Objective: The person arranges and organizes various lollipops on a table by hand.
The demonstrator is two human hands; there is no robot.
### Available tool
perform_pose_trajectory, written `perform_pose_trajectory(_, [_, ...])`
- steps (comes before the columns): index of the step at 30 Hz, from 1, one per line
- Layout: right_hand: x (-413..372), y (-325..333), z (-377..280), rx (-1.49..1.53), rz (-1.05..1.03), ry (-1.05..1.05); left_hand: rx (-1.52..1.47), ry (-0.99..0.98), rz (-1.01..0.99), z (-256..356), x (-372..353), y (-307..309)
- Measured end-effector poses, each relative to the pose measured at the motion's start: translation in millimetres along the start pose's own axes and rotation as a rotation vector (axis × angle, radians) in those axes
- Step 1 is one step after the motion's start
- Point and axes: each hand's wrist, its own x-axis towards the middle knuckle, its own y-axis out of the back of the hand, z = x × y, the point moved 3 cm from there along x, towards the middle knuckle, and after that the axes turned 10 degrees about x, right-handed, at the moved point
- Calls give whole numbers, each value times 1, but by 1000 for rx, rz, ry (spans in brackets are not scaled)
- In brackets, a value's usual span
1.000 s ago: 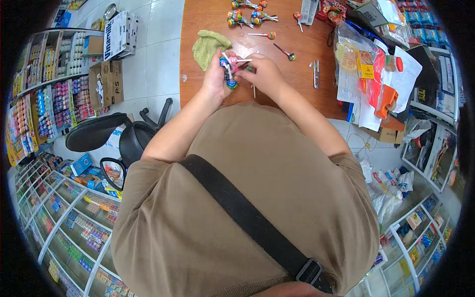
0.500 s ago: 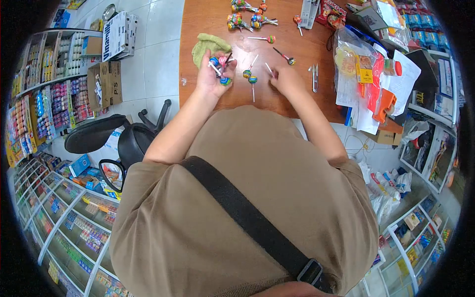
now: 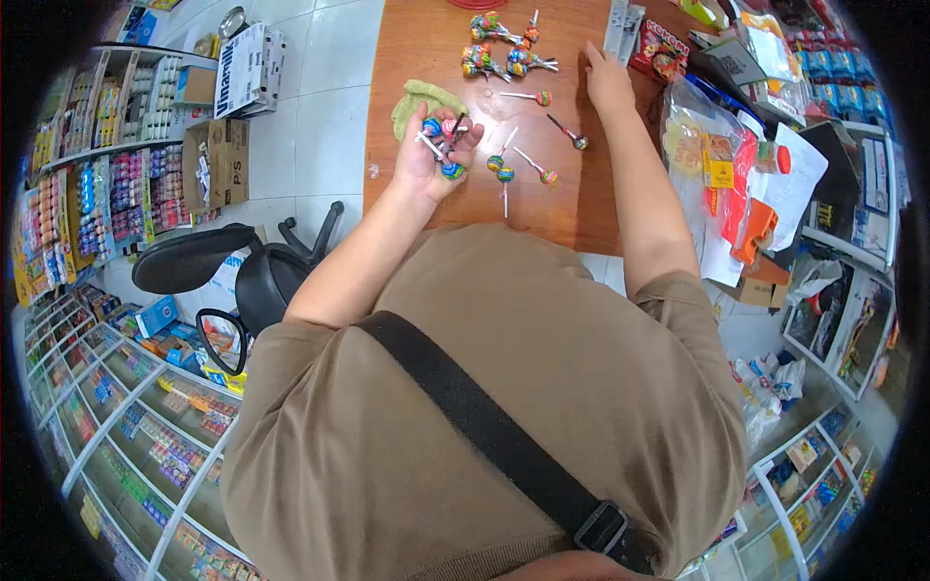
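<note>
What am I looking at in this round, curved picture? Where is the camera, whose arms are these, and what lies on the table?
There is no machine here: a person wears one camera on the head, looking down, so you see the brown shirt and both arms from above. The wide lens bends the edges. The left hand grips a bunch of lollipops. The right hand reaches far across the wooden table; whether it holds anything I cannot tell. On the table lie loose lollipops near the left hand, a green cloth, a heap of lollipops further away, and a plastic bag with papers at the right. Shop shelves stand around.
</note>
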Motion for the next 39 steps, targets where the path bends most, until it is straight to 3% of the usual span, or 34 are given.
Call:
perform_pose_trajectory(3, [9,-2,-7,-158,-207,-83,5,-29,-42,7,-1,-1])
perform_pose_trajectory(7, [0,6,-22,-10,-30,-99,29,-86,5,11,-3,-7])
perform_pose_trajectory(10, [-11,5,-39,897,-40,-199,34,-103,12,9,2,-4])
perform_pose_trajectory(11, [-30,31,-75,1226,-272,-325,31,-103,13,7,3,-2])
perform_pose_trajectory(13, [-60,47,-115,1312,-558,-300,82,-102,-13,4,7,1])
perform_pose_trajectory(15, [-84,39,-135,1390,-675,-372,157,-101,45,-1,8,-1])
perform_pose_trajectory(17, [-94,27,-143,1280,-669,-334,253,-112,190,-6,5,-8])
perform_pose_trajectory(20, [-104,18,-145,1199,-620,-333,296,-116,249,-10,3,-8])
perform_pose_trajectory(24, [-118,22,-160,972,-450,-172,284,-112,261,-13,0,-2])
perform_pose_trajectory(27, [-124,45,-175,651,-236,130,274,-141,300,-15,1,-1])
perform_pose_trajectory(30, [-124,52,-178,541,-191,262,281,-140,259,-17,1,0])
perform_pose_trajectory(33, [-125,50,-180,826,-124,264,295,-102,138,-15,5,9])
perform_pose_trajectory(36, [-118,49,-177,1054,-329,294,344,-133,205,-16,2,-3])
perform_pose_trajectory(39, [-113,68,-186,972,-514,339,407,-133,266,-19,-4,-20])
